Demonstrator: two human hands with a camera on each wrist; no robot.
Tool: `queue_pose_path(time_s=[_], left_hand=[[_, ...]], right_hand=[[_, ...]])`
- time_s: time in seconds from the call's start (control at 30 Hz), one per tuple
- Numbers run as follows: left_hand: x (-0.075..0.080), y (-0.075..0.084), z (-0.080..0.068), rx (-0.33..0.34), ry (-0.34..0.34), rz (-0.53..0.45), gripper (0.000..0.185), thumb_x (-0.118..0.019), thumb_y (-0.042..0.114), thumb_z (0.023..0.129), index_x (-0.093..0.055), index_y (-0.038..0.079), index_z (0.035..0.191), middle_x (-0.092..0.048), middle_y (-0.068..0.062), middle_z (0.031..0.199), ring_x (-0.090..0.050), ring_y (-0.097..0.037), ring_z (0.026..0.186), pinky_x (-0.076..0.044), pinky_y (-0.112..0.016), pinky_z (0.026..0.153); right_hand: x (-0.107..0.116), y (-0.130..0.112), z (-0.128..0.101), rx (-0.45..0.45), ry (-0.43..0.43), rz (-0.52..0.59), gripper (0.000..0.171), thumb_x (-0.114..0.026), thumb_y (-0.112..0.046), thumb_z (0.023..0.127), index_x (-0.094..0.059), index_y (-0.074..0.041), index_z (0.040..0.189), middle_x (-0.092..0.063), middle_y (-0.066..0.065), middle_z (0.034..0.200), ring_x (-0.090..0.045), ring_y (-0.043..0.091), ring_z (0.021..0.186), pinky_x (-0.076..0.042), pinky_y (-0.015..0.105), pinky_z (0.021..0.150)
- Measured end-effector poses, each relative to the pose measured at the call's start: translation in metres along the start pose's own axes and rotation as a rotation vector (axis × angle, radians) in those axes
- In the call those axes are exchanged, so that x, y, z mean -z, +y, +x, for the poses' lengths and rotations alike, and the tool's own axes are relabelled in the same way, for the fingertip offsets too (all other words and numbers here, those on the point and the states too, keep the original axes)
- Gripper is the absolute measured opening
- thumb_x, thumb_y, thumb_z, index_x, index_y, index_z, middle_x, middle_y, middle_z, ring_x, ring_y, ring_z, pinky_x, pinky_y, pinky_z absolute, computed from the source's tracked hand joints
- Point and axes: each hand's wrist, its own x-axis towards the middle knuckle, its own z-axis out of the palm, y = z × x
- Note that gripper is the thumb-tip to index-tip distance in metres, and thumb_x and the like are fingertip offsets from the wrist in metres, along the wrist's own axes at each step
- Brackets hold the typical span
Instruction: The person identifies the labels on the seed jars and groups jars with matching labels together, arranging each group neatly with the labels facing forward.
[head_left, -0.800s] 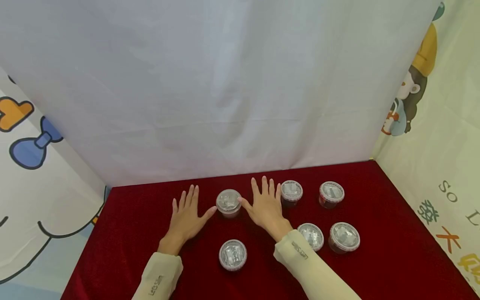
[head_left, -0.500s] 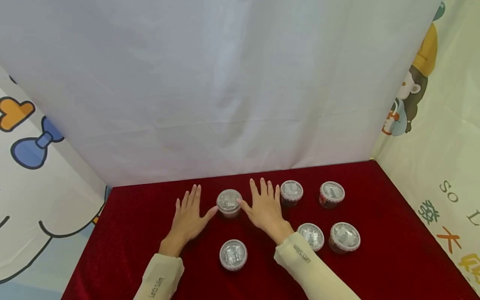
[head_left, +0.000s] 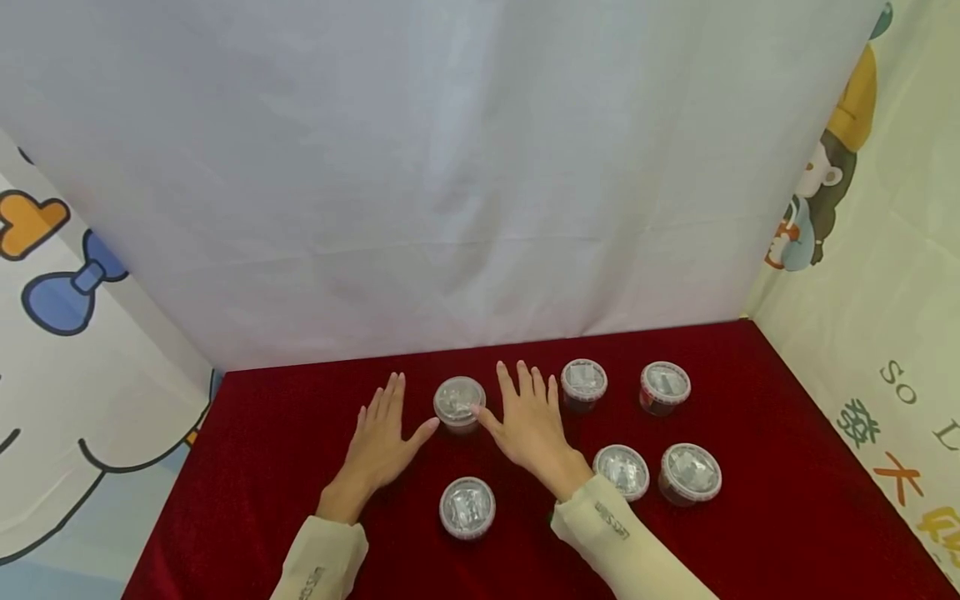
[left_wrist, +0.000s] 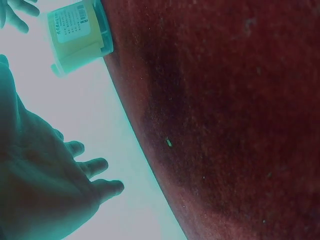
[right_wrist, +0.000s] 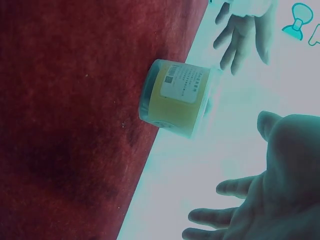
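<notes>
A round tub with a clear lid (head_left: pixel 459 400) stands upright on the dark red cloth, between the two hands. My left hand (head_left: pixel 377 443) is to its left, fingers extended and thumb pointing toward it. To its right hovers my right hand (head_left: pixel 531 427), fingers spread; its thumb overlaps the lid's edge in the head view. The right wrist view shows a gap between that thumb (right_wrist: pixel 266 125) and the tub (right_wrist: pixel 175 97), whose side carries a yellow band and a white printed label. The left wrist view also has the tub (left_wrist: pixel 77 37) apart from the palm. Both hands hold nothing.
Another lidded tub (head_left: pixel 467 508) stands nearer the person. On the right are several more: two at the back (head_left: pixel 584 383), (head_left: pixel 664 387), and two in front, one tub (head_left: pixel 622 472) partly beside the right sleeve, one tub (head_left: pixel 690 473) farther right. A white curtain (head_left: pixel 480 208) hangs behind.
Both hands have shifted slightly inward and a little toward the person, so the thumbs are somewhat closer together. The tubs stay in place.
</notes>
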Motion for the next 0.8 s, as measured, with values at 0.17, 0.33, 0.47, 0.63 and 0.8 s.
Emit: queue_pose_path(time_s=[0.17,0.33,0.47,0.63,0.8], left_hand=[[-0.001,0.001,-0.002,0.018,-0.028,-0.045,0.098,-0.053,0.060,0.105,-0.005,0.004,0.170,-0.006,-0.016,0.177,-0.011,-0.044,0.161,-0.015,-0.064,0.128],[-0.002,0.004,-0.002,0.036,-0.054,-0.132,0.100,-0.054,0.062,0.104,0.000,0.011,0.171,-0.003,-0.011,0.179,-0.011,-0.040,0.162,-0.024,-0.074,0.120],[-0.005,0.004,0.000,0.024,-0.057,-0.196,0.104,-0.060,0.061,0.102,0.002,0.013,0.171,-0.002,-0.011,0.179,-0.011,-0.040,0.162,-0.024,-0.073,0.120],[-0.007,0.005,0.005,-0.008,-0.055,-0.288,0.108,-0.068,0.055,0.099,0.000,0.013,0.171,-0.005,-0.016,0.177,-0.014,-0.042,0.161,-0.021,-0.069,0.124],[-0.009,0.004,0.011,-0.038,-0.058,-0.413,0.107,-0.075,0.042,0.099,-0.003,0.010,0.171,-0.009,-0.021,0.176,-0.018,-0.046,0.159,-0.026,-0.066,0.124]], right_hand=[[-0.003,0.002,-0.003,0.001,-0.001,0.023,0.082,-0.060,-0.054,0.105,-0.033,-0.006,0.166,-0.032,0.029,0.167,-0.027,0.050,0.155,-0.017,0.064,0.127],[-0.006,0.002,-0.004,0.003,-0.008,0.082,0.085,-0.067,-0.050,0.102,-0.032,-0.005,0.166,-0.032,0.029,0.167,-0.029,0.049,0.154,-0.029,0.065,0.123],[-0.007,0.001,-0.005,0.004,-0.028,0.150,0.090,-0.074,-0.046,0.099,-0.031,-0.004,0.166,-0.032,0.029,0.167,-0.032,0.048,0.153,-0.033,0.066,0.120],[-0.009,0.000,-0.003,-0.007,-0.064,0.259,0.093,-0.079,-0.041,0.096,-0.030,-0.003,0.166,-0.030,0.027,0.168,-0.034,0.049,0.152,-0.036,0.067,0.118],[-0.013,0.002,0.002,0.020,-0.072,0.350,0.095,-0.085,-0.028,0.093,-0.029,-0.001,0.165,-0.031,0.030,0.167,-0.036,0.049,0.151,-0.037,0.064,0.118]])
